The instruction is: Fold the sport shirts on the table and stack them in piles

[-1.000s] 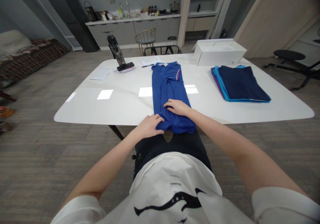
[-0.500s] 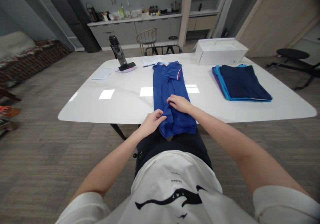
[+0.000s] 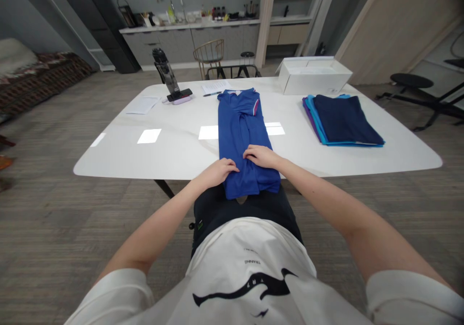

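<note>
A blue short-sleeved shirt (image 3: 232,136) lies lengthwise on the white table, its sides folded inward. Its collar points away from me, and the bottom hem hangs over the near edge by my lap. One sleeve with a red and white trimmed cuff rests on top at the upper right. My left hand (image 3: 220,171) is closed on the cloth at the lower left side, fingers bent and pressed together. Just right of the middle, my right hand (image 3: 263,156) has its fingertips curled on the folded layer. The fabric under both palms is hidden.
On the white table (image 3: 174,155), a stack of folded clothes (image 3: 340,119) lies at right, before an open white box (image 3: 315,76). A handheld vacuum (image 3: 168,76), paper sheets (image 3: 143,105) and a pen (image 3: 212,94) are toward the far left. Chairs stand beyond.
The shirt's lower left part, bunched before, now lies flatter with a straighter hem. My left hand has turned flatter over the cloth; my right hand has shifted slightly nearer to me.
</note>
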`<act>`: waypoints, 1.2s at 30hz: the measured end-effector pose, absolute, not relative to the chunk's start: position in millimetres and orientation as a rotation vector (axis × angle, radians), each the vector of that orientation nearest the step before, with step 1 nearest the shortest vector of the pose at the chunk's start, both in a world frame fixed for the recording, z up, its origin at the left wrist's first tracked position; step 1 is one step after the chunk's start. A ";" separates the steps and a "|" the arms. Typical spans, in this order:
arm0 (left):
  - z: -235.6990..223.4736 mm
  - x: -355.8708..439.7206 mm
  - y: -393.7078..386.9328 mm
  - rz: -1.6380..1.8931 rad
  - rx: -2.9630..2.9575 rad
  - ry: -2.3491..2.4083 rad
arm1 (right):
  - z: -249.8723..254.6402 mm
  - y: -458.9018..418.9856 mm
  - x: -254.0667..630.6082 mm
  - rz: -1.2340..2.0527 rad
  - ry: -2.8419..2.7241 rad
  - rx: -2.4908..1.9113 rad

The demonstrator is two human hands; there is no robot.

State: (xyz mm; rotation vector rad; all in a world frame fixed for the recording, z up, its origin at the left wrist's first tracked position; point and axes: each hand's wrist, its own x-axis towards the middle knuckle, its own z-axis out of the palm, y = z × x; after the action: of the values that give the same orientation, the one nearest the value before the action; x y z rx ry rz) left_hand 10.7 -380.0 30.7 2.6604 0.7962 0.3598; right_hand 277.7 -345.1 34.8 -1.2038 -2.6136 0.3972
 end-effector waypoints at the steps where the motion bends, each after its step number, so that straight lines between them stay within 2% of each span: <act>1: 28.1 9.7 -376.3 0.360 2.661 0.781 | 34.1 -344.8 278.6 0.420 -2.603 -1.191; 9: 9.9 -3.4 -351.6 0.432 2.605 0.740 | 23.6 -339.3 289.7 0.597 -2.570 -1.090; 20: 22.6 -24.4 -362.0 0.422 2.460 0.725 | 37.5 -350.0 323.1 0.505 -2.476 -1.084; 26: 35.2 -27.9 -376.4 0.332 2.460 0.783 | 38.3 -373.6 361.5 0.762 -2.463 -1.205; 36: 35.4 -24.7 -377.7 0.284 2.447 0.706 | 41.5 -400.8 372.7 0.932 -2.494 -1.115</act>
State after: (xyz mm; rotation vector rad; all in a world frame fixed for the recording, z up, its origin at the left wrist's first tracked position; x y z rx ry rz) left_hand -24.7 -377.7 35.4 2.4469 0.7058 0.2841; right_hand 372.7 -400.8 41.5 -1.1152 -2.4935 0.9324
